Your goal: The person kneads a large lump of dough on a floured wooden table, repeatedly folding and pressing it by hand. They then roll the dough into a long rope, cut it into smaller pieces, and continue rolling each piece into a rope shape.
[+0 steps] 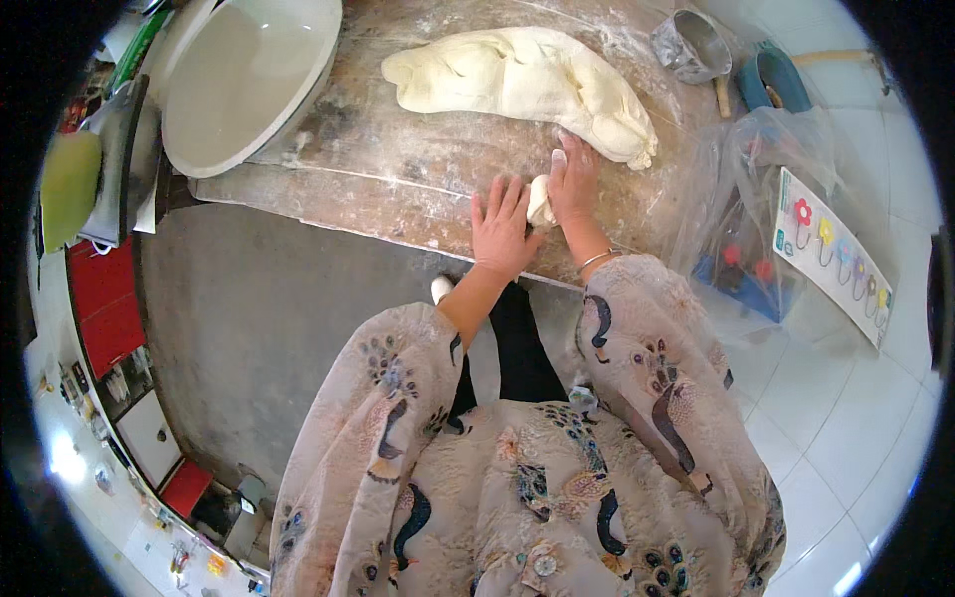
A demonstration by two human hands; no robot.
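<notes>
A small piece of dough (540, 202) sits on the floured wooden board (348, 164) between my two hands. My left hand (502, 231) lies to its left, fingers stretched out and spread, its thumb close to the dough. On the other side my right hand (574, 187) rests against the piece with fingers extended forward and a floury white thumb. Neither hand is wrapped round the dough. Just beyond, a long, thick roll of pale dough (507, 75) stretches across the board; my right fingertips are close to its near right end.
A large white basin (249, 90) stands at the board's left end. At the far right are a floury metal cup (690, 48) and a teal container (774, 80). Clear plastic bags (736, 199) and a card of flower-shaped hooks (834, 257) sit to the right.
</notes>
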